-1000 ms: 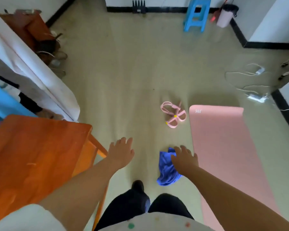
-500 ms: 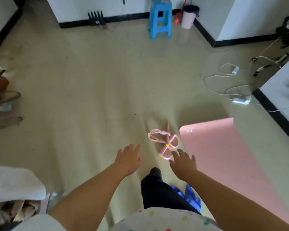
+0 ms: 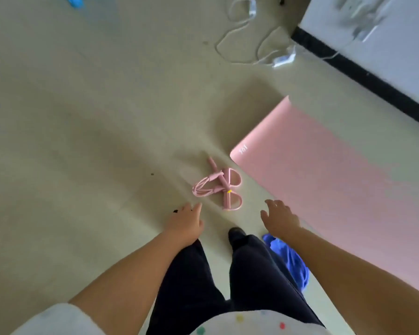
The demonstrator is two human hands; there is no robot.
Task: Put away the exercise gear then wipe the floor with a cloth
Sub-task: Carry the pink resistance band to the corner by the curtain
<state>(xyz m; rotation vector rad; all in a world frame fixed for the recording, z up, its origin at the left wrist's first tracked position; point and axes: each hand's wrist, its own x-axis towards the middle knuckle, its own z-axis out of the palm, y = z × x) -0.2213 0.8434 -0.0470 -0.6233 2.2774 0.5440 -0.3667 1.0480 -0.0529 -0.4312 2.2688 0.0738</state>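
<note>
Down on the pale floor (image 3: 87,131), the pink resistance band (image 3: 218,187) lies just beside the corner of the pink mat (image 3: 329,189). Both arms reach toward it: the left hand (image 3: 186,222) and right hand (image 3: 279,217) hover with fingers spread, holding nothing. A blue cloth (image 3: 290,259) lies beside the right leg.

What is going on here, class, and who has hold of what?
A person stands over a pink resistance band lying on the floor beside an unrolled pink mat. Both hands, left and right, reach forward open and hold nothing. A blue cloth lies by the feet. Nothing is put away yet.
</note>
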